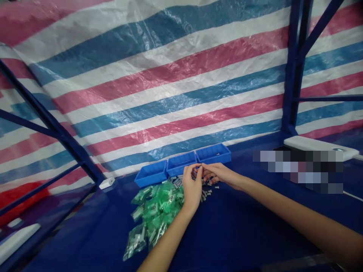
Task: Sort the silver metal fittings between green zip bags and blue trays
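My left hand (192,186) and my right hand (220,175) meet fingertip to fingertip just in front of the blue bins. Both are closed in a pinch around something small and dark that I cannot make out. Loose metal screws (206,194) lie on the table below and between them, partly covered by my fingers. Left of my left hand is a pile of small clear and green plastic bags (161,202) with pale parts inside. Behind that hand, more small grey metal pieces (177,182) are partly hidden.
Three blue bins stand in a row at the back: a left bin (151,182), a middle bin (181,171) and a right bin (213,159) with a small piece inside. A white box (107,183) sits at left. Blue metal posts (292,75) and striped sheeting (170,94) enclose the table (241,234).
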Action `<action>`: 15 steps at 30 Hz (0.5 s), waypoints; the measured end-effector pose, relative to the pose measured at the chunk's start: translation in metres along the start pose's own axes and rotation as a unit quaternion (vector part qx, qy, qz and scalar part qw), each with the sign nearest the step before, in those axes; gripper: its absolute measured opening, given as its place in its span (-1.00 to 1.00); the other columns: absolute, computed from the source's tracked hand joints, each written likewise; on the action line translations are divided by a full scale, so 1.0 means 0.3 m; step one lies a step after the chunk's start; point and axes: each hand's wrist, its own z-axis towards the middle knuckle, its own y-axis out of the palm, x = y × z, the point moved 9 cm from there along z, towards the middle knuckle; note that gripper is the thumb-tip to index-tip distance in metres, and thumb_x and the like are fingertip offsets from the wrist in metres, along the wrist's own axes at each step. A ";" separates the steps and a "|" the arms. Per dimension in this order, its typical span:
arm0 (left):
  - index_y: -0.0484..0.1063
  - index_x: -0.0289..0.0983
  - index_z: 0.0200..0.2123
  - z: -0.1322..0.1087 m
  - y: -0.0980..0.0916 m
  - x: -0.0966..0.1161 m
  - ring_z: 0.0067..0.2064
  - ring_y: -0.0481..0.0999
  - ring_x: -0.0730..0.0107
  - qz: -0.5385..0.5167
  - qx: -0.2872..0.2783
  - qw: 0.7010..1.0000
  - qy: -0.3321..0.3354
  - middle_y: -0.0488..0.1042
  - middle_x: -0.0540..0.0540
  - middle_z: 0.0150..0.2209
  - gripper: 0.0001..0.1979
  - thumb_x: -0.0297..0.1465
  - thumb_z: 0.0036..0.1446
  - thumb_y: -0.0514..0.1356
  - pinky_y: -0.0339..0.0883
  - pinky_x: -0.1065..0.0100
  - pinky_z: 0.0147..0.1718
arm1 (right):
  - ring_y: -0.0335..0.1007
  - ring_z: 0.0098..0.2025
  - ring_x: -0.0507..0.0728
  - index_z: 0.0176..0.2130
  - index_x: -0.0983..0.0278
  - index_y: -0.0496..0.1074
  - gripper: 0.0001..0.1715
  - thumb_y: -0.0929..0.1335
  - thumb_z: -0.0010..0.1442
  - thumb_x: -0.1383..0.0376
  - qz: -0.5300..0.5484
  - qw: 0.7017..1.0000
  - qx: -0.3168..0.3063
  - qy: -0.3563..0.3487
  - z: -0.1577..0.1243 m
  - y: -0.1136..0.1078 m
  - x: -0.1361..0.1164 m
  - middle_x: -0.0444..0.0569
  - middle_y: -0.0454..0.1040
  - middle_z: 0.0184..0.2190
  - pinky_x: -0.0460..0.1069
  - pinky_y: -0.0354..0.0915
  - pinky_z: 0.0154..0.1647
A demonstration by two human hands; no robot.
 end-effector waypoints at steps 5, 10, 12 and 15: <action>0.41 -0.25 -0.25 -0.001 -0.004 0.007 -0.27 0.35 0.40 -0.014 0.010 1.000 0.002 0.37 -0.07 -0.27 -0.82 -0.33 0.16 0.08 0.22 0.39 -0.26 | 0.35 -0.40 -0.04 -0.30 0.33 0.50 -0.62 0.36 0.06 0.07 0.001 0.999 0.044 -0.025 -0.001 -0.028 -0.017 -0.01 0.48 -0.34 -0.19 0.21 -0.48; 0.39 -0.25 -0.24 -0.002 0.006 -0.003 -0.27 0.34 0.41 -0.013 0.001 1.000 0.001 0.36 -0.06 -0.27 -0.83 -0.33 0.17 0.06 0.21 0.40 -0.27 | 0.30 -0.45 -0.04 -0.40 0.34 0.50 -0.63 0.37 0.02 0.06 -0.027 0.996 0.078 -0.035 -0.004 -0.038 -0.031 -0.06 0.45 -0.47 -0.17 0.19 -0.51; 0.39 -0.25 -0.25 -0.003 0.006 -0.007 -0.30 0.33 0.42 -0.009 0.004 1.000 0.000 0.35 -0.05 -0.30 -0.83 -0.32 0.16 0.08 0.21 0.41 -0.30 | 0.29 -0.46 -0.04 -0.43 0.34 0.50 -0.63 0.37 0.01 0.06 -0.037 0.994 0.101 -0.036 -0.005 -0.050 -0.034 -0.07 0.44 -0.49 -0.16 0.18 -0.53; 0.39 -0.26 -0.27 -0.004 0.007 -0.003 -0.35 0.32 0.44 0.005 0.004 1.000 0.002 0.32 -0.03 -0.33 -0.86 -0.33 0.11 0.13 0.21 0.41 -0.34 | 0.28 -0.49 -0.04 -0.47 0.35 0.50 -0.62 0.38 0.00 0.06 -0.062 0.987 0.139 -0.044 -0.007 -0.076 -0.039 -0.08 0.42 -0.55 -0.16 0.16 -0.55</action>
